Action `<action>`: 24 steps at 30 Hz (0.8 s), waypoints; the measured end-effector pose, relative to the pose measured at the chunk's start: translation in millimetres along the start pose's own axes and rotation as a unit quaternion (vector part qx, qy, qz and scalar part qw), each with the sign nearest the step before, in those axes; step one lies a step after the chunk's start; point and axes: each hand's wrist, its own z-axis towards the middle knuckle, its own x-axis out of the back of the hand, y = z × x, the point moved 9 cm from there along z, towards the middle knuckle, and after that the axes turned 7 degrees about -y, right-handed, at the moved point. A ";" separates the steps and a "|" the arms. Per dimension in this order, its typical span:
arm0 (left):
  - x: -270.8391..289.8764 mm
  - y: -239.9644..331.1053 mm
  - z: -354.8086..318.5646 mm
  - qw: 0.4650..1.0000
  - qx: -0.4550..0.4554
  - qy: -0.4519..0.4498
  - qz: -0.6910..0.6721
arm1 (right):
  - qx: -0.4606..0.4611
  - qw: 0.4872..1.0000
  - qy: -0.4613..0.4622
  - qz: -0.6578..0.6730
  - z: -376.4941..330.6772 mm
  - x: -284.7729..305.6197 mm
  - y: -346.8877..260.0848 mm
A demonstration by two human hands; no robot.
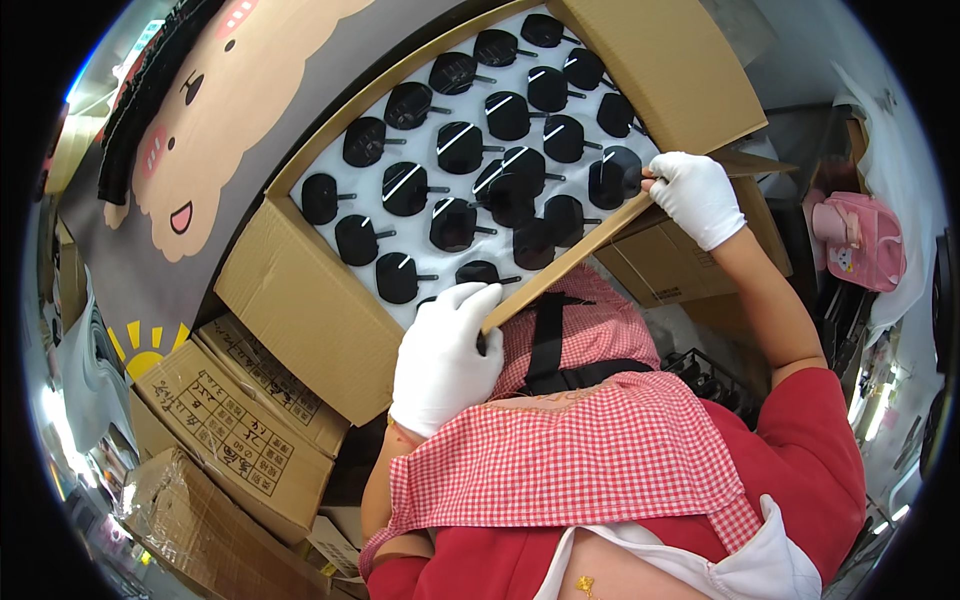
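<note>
In front of me, an open cardboard box [597,246] holds rows of dark, glossy round lenses [459,148], each with a short stem, lying on a white sheet [420,290]. My right hand [697,198], in a white glove, is closed at the box's right corner. Its thumb and forefinger pinch the edge of a smoky, see-through lens [614,178], whose stem is hidden by the fingers. My left hand [448,358], gloved too, wraps over the near rim, fingers inside and thumb outside. It partly covers a lens at the near edge.
Box flaps stick out at left [305,300] and right [680,70]. Stacked cartons [240,430] stand at the lower left. A grey cloth with a cartoon figure [240,130] lies beyond the box. A pink bag [868,240] hangs at the right.
</note>
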 end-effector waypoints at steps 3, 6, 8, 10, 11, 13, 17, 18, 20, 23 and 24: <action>-11.3 9.5 20.1 0.999 -0.012 -0.031 0.037 | -0.049 0.996 -0.013 -0.078 4.9 2.9 26.1; -23.7 17.8 38.8 0.993 -0.037 -0.069 0.087 | 0.013 0.997 0.002 -0.082 17.5 9.2 10.8; -37.5 24.9 49.9 0.981 -0.067 -0.121 0.138 | 0.182 0.983 -0.003 -0.014 27.8 4.2 -38.6; -49.6 35.5 61.3 0.959 -0.095 -0.154 0.216 | 0.310 0.950 -0.022 0.041 42.6 -11.9 -89.4; -55.0 38.1 64.8 0.952 -0.098 -0.166 0.237 | 0.360 0.930 -0.052 0.043 50.0 -19.2 -111.3; -65.0 39.8 73.7 0.937 -0.116 -0.193 0.268 | 0.414 0.904 -0.101 0.025 61.1 -30.8 -138.6; -65.7 43.8 85.7 0.938 -0.123 -0.197 0.257 | 0.459 0.874 -0.159 0.016 77.1 -38.3 -152.6; -66.7 42.7 88.5 0.941 -0.118 -0.202 0.243 | 0.467 0.868 -0.167 0.015 79.6 -39.1 -153.4; -64.6 41.9 92.3 0.951 -0.112 -0.200 0.206 | 0.481 0.858 -0.181 0.011 83.5 -39.2 -153.5; -49.7 35.9 93.3 0.982 -0.111 -0.142 0.058 | 0.437 0.879 -0.178 0.067 100.1 -22.0 -137.3; -40.8 29.3 92.0 0.988 -0.111 -0.098 -0.045 | 0.421 0.885 -0.174 0.098 107.1 -13.5 -129.4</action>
